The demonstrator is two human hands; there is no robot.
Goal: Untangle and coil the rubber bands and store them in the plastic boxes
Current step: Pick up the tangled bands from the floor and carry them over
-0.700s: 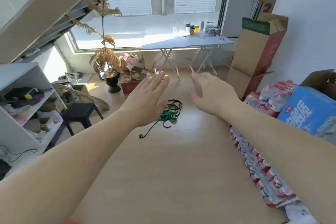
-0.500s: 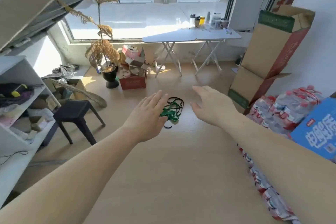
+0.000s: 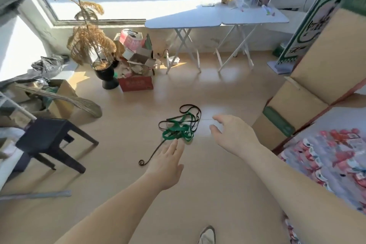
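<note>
A tangle of green and black rubber bands [image 3: 179,128] lies on the tan floor in the middle of the view, with one black strand trailing down-left to a curled end [image 3: 141,162]. My left hand [image 3: 166,161] reaches out flat, fingers straight, its fingertips just below the tangle. My right hand [image 3: 231,134] hovers to the right of the bands, fingers spread and loosely bent, holding nothing. No plastic box shows in this view.
A black stool [image 3: 46,140] stands at the left beside a cardboard box [image 3: 59,97]. Further back are a potted dry plant [image 3: 105,69], a red carton of scraps [image 3: 136,83] and a white folding table [image 3: 215,20]. Tall cartons [image 3: 309,85] and bottle packs [image 3: 332,154] line the right.
The view has tilted down and come closer to the bands. Both hands have dropped lower toward the tangle, and the left hand no longer covers it.
</note>
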